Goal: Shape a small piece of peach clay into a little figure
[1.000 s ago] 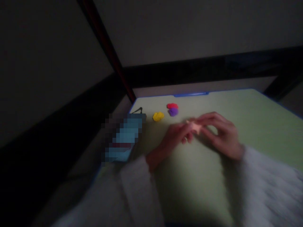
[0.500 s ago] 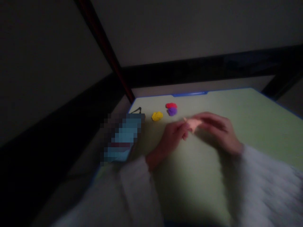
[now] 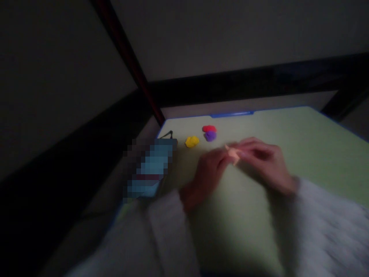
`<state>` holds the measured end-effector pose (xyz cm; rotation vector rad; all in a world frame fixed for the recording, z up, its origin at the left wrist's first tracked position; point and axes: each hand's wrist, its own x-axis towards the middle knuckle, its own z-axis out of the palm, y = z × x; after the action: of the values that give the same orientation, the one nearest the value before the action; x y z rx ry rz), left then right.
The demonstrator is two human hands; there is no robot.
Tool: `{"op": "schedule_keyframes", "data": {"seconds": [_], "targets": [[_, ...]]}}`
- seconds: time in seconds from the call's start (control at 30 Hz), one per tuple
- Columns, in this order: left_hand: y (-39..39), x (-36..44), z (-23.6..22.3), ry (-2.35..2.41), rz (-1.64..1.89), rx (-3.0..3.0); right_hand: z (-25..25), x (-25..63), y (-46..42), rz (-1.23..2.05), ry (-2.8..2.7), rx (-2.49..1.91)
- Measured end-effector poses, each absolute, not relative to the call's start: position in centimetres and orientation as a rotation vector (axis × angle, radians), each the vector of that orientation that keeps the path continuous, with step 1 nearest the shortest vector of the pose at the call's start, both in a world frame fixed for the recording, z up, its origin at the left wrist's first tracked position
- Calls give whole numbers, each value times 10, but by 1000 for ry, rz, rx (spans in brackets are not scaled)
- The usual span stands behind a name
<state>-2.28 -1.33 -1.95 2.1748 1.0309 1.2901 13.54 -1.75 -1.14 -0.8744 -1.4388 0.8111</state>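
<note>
Both my hands meet over a pale green mat [image 3: 305, 150] in dim light. Between their fingertips is a small pale orange piece [image 3: 232, 153], soft-looking and blurred. My left hand [image 3: 206, 173] pinches it from the left and my right hand [image 3: 266, 163] from the right, fingers curled over it. Both arms wear fuzzy white sleeves. Beyond the hands lie three small lumps on the mat: a yellow lump [image 3: 191, 141], a red lump [image 3: 209, 128] and a purple lump [image 3: 210, 135] touching the red one.
A blurred blue object [image 3: 150, 169] lies at the mat's left edge, with a dark cord loop [image 3: 168, 134] behind it. A dark frame bar with a red stripe [image 3: 129, 57] slants down to the mat's far left corner. A dark rail [image 3: 259, 82] runs behind.
The hands stayed together on the orange piece, shifting slightly; the right fingers closed lower over it. The lumps have not moved.
</note>
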Motion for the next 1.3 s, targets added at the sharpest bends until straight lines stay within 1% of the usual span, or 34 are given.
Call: {"op": "schedule_keyframes", "data": {"seconds": [0.2, 0.53, 0.77, 0.93, 1.13, 1.3], "targets": [[-15, -21, -19, 1036, 1296, 2109, -8, 132, -19, 842, -1407, -910], [-14, -20, -20, 1119, 1205, 1949, -13, 137, -14, 868, -1348, -881], [-10, -17, -23, 907, 1123, 1679, -12, 137, -13, 820, -1378, -871], [-10, -17, -22, 888, 1109, 1654, -11, 137, -14, 819, -1403, -865], [-5, -17, -21, 816, 1148, 1475, -11, 138, -15, 819, -1419, -842], [-4, -18, -21, 778, 1110, 1500, -10, 139, -17, 851, -1468, -837]]}}
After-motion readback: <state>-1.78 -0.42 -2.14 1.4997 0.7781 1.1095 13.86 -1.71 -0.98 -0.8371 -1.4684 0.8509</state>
